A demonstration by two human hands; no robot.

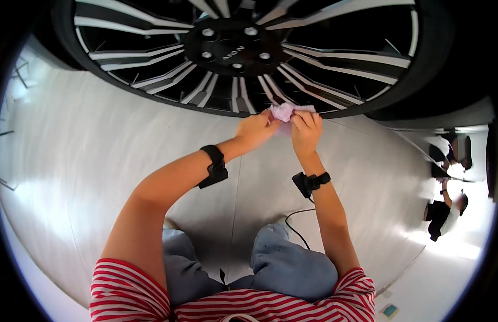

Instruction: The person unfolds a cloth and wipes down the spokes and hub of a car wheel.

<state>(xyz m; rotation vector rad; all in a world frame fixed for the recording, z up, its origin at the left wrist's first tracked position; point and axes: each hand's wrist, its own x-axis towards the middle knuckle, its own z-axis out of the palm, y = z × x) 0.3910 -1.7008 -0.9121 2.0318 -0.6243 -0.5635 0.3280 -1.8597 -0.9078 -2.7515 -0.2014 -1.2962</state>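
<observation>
Pinching cloth (282, 111) — wheel (227, 43) cropped above

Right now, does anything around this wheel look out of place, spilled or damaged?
I see no spill or damage on the wheel or floor. Only a black cable looks odd: it loops loosely near your right wrist strap, where it might snag.

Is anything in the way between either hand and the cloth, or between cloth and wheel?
Nothing visible: the left hand and right hand both hold the cloth, which overlaps the wheel's lower edge in this view.
</observation>
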